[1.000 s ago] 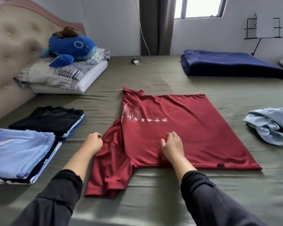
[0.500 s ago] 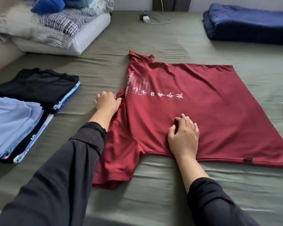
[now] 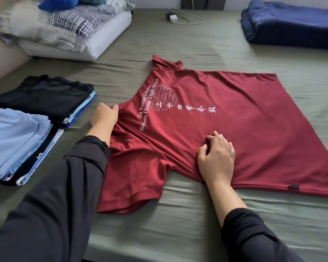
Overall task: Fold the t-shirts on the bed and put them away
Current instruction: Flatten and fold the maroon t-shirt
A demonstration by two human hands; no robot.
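The red t-shirt (image 3: 225, 129) lies spread on the bed (image 3: 178, 233), printed side up, collar pointing away from the person and hem running off past the right hand. The left hand (image 3: 104, 116) sits at the shoulder seam, fingers curled over the fabric edge as if pinching it; how much cloth it has is hidden under the palm. The right hand (image 3: 217, 159) lies on the body panel below the print, fingers bent and gathering a small ridge of cloth, heel near the side seam.

This looks like the start of the first lengthwise fold: the two hands mark a line from shoulder to mid-body, and the near sleeve (image 3: 133, 188) hangs loose between and below them.

To do it well, both pinches should take both layers, or the back will lag and bunch. The grips should sit on one straight line parallel to the side seam, so the fold comes out even. The creases radiating from the left hand want smoothing, or a light pull between the hands, before turning the cloth. The sleeve should be tucked flat inside the fold.

Beyond the left hand, two folded stacks (image 3: 27, 125) wait for this one.
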